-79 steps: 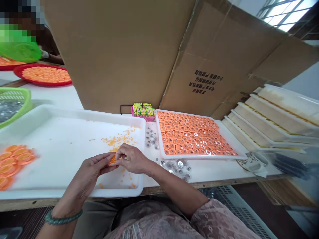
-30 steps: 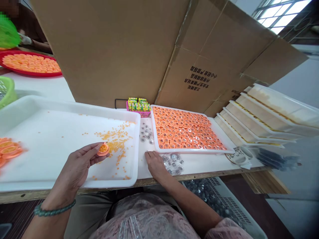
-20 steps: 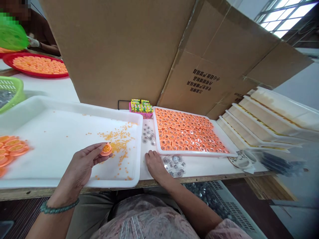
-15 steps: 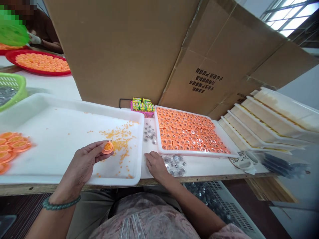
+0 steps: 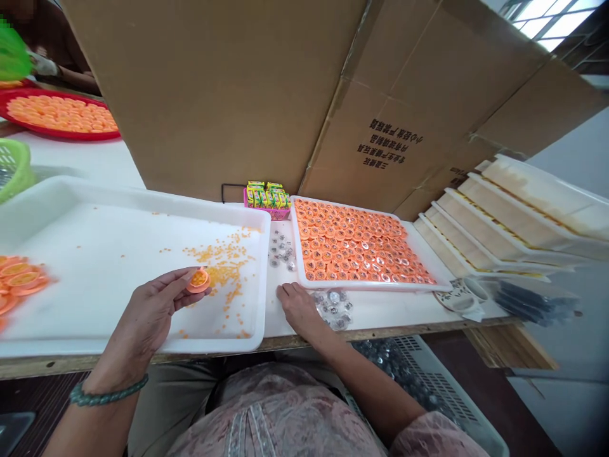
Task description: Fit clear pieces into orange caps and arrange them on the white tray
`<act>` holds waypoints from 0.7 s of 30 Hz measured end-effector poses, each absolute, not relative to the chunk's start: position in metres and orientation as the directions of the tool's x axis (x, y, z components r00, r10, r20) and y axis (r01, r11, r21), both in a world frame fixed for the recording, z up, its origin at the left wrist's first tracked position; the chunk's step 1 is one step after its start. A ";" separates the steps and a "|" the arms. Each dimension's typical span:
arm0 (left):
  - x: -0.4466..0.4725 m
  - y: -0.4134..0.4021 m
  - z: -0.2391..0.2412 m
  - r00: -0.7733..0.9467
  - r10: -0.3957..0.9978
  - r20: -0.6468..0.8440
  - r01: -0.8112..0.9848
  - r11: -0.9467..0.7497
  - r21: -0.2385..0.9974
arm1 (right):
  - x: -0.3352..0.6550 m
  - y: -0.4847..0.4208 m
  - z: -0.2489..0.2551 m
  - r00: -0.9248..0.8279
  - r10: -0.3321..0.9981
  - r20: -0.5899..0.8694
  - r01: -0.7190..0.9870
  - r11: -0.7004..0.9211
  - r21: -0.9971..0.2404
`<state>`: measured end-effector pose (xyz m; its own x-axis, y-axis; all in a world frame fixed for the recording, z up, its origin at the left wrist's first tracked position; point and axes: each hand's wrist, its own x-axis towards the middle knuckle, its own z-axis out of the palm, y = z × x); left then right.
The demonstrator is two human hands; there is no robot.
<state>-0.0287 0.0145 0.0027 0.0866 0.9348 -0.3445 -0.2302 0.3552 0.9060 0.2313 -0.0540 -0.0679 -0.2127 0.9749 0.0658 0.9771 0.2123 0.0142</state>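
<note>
My left hand (image 5: 152, 311) pinches a small orange cup (image 5: 198, 279) filled with tiny orange beads, held just above the big white tray (image 5: 263, 279). Loose orange beads (image 5: 223, 266) lie scattered on the tray under it. My right hand (image 5: 297, 306) rests on the white table between the two trays. Its fingers lie flat and hold nothing, right beside a small heap of clear lids (image 5: 333, 308). A second cluster of clear lids (image 5: 281, 252) lies further back. More orange cups (image 5: 19, 282) sit at the tray's left end.
A white tray (image 5: 371, 286) packed with several lidded orange cups stands right of my hand. Behind are a pink basket of yellow-green packs (image 5: 266, 198) and a cardboard wall (image 5: 238, 95). Stacked white trays (image 5: 514, 222) lie right; a red tray (image 5: 57, 114), green basket (image 5: 12, 168) and another person's hand (image 5: 42, 63) lie left.
My hands were together on the orange cup; the right hand has since left it and gone to the table by the clear lids. Over the last second both hands stay almost still.
</note>
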 end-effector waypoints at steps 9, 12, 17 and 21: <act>-0.030 0.015 0.002 0.099 0.935 -0.340 -0.225 0.354 0.908 | 0.236 -0.062 -0.079 -0.140 0.977 0.159 0.964 0.171 -0.205; -0.031 0.015 0.000 0.109 0.931 -0.347 -0.246 0.364 0.898 | 0.236 -0.064 -0.072 0.079 0.972 0.223 0.788 0.076 -0.611; -0.031 0.016 0.001 0.140 0.920 -0.367 -0.318 0.393 0.863 | 0.226 -0.060 -0.036 0.197 0.980 -0.011 0.125 -0.037 -0.991; -0.029 0.016 0.003 0.117 0.922 -0.368 -0.387 0.384 0.838 | 0.210 -0.052 -0.011 0.068 0.997 -0.041 -0.149 -0.030 -0.988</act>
<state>-0.0292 0.0156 0.0026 0.1170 0.9223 -0.3683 -0.3872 0.3838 0.8383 0.2102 -0.0522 -0.0108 0.0681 0.9968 -0.0410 -0.1491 -0.0304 -0.9884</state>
